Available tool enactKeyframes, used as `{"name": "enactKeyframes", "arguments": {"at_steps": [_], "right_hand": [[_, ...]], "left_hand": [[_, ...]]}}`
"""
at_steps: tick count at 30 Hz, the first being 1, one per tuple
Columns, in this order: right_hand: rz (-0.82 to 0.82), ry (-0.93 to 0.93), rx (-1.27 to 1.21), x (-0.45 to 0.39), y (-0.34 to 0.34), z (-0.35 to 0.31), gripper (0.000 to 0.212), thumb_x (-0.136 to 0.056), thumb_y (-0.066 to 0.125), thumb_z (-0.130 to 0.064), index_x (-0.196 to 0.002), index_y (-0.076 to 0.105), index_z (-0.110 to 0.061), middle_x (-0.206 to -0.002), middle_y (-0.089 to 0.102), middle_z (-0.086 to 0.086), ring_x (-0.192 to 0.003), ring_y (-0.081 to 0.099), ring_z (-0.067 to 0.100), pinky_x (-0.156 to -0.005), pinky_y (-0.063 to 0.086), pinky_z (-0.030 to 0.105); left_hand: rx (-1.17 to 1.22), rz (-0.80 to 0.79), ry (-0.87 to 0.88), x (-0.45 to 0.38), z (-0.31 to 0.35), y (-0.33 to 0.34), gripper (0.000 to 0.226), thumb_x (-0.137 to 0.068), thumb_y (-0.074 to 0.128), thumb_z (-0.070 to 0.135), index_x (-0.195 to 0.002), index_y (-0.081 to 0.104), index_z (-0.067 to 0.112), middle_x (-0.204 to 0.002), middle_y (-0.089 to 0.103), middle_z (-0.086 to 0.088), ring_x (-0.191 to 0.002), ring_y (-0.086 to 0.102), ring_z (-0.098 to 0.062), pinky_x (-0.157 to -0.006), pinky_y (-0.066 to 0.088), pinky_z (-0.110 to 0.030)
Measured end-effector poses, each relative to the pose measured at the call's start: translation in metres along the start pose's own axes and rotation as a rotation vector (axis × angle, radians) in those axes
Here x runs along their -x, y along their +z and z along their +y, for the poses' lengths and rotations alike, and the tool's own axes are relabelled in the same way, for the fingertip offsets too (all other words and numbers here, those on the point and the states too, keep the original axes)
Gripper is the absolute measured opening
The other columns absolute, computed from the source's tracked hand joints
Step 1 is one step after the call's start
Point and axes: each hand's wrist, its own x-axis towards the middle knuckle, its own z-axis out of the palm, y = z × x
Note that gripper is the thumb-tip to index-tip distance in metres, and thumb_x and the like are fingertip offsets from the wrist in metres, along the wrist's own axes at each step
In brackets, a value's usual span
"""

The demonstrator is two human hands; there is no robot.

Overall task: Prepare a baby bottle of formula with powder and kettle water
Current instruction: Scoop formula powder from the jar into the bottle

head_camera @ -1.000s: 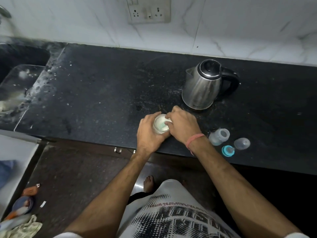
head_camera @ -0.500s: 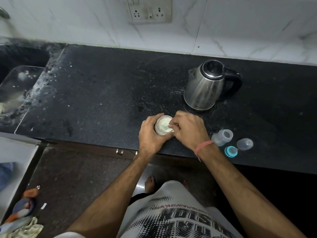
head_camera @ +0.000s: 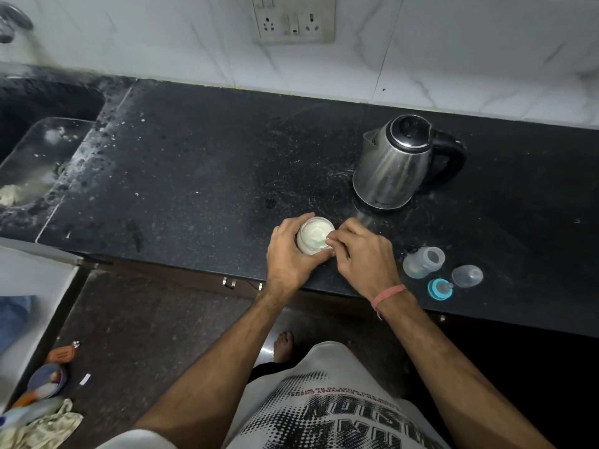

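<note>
An open jar of white powder (head_camera: 313, 234) stands near the front edge of the black counter (head_camera: 201, 176). My left hand (head_camera: 288, 257) wraps around its side. My right hand (head_camera: 359, 254) pinches a pale blue scoop (head_camera: 319, 243) dipped into the powder at the jar's right rim. To the right, the clear baby bottle (head_camera: 423, 262) lies on its side with its mouth open. Its blue ring with teat (head_camera: 440, 289) and clear cap (head_camera: 466, 276) lie beside it. The steel kettle (head_camera: 393, 163) with a black handle stands behind my right hand.
A dark sink (head_camera: 35, 140) is set into the counter at the left. A wall socket (head_camera: 293, 19) sits on the tiled wall above. Below the counter edge are cabinet handles (head_camera: 230, 281), the floor and my foot (head_camera: 283, 345).
My right hand's fingers have shifted from over the jar's mouth to its right rim, uncovering the powder and the scoop. The left hand keeps its hold on the jar.
</note>
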Motion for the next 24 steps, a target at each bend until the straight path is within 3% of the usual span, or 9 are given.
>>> {"name": "enactKeyframes", "arguments": {"at_steps": [7,12,18,24], "right_hand": [[0.02,0.16,-0.163,0.0,0.002,-0.005,0.009,-0.097,0.083,-0.031,-0.103,0.086,-0.025,-0.103,0.076,-0.013,-0.06,0.061,0.005,-0.068,0.06,0.035],[0.039,0.482,-0.522,0.002,0.002,-0.009,0.004,-0.097,0.086,-0.026,-0.101,0.087,-0.025,-0.066,0.076,-0.015,-0.05,0.071,0.009,-0.064,0.065,0.036],[0.109,0.419,-0.486,0.006,0.005,-0.012,0.01,-0.097,0.086,-0.027,-0.107,0.088,-0.025,-0.055,0.067,-0.022,-0.048,0.07,0.01,-0.062,0.06,0.027],[0.125,0.311,-0.415,0.009,0.011,-0.023,0.008,-0.09,0.091,-0.018,-0.097,0.09,-0.021,-0.061,0.059,-0.033,-0.056,0.063,0.002,-0.062,0.045,0.01]], "left_hand": [[0.019,0.003,-0.014,-0.001,-0.003,0.003,0.083,-0.069,0.096,0.066,-0.143,0.072,0.038,-0.129,0.069,0.023,-0.128,0.064,-0.009,-0.103,0.061,-0.048],[0.02,-0.004,-0.008,0.001,-0.002,0.002,0.086,-0.066,0.095,0.072,-0.143,0.071,0.041,-0.131,0.068,0.024,-0.129,0.061,-0.007,-0.106,0.059,-0.045],[0.029,-0.001,-0.01,0.001,-0.002,0.003,0.087,-0.065,0.095,0.071,-0.143,0.071,0.04,-0.131,0.068,0.023,-0.128,0.062,-0.007,-0.106,0.059,-0.044],[0.043,0.006,-0.022,0.002,-0.004,0.004,0.084,-0.07,0.089,0.066,-0.147,0.071,0.036,-0.13,0.07,0.02,-0.127,0.064,-0.009,-0.106,0.059,-0.048]]}}
